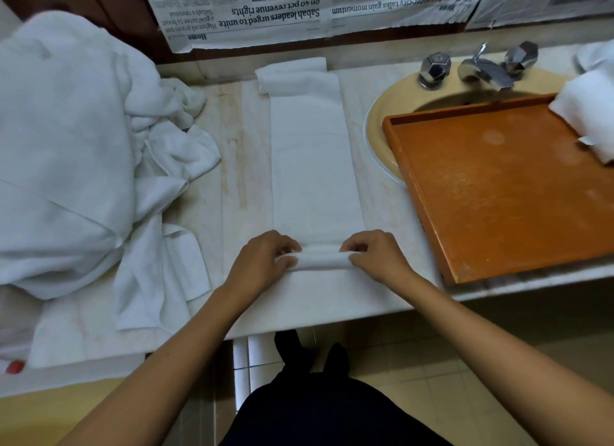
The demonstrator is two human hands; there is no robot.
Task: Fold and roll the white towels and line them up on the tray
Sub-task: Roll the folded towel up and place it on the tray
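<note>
The newspaper (265, 13) headline reads "Sabah leaders urged to unite".

We see a pale marble surface (232, 140). On it lie a folded towel strip (312, 166) down the middle, a heap of white towels (66, 146) at the left, and an orange tray (498, 186) at the right, partly over the sink (377, 126).

The left forearm (159, 356) and the right forearm (481, 339) are bare along all the length that shows, up to the wrists. The left hand (262, 259) and the right hand (378, 258) are bare as well. Lower down, a plain black garment (332, 412) covers the body (its cut is too dark to tell), and two feet (289, 346) in black show beyond it.
</note>
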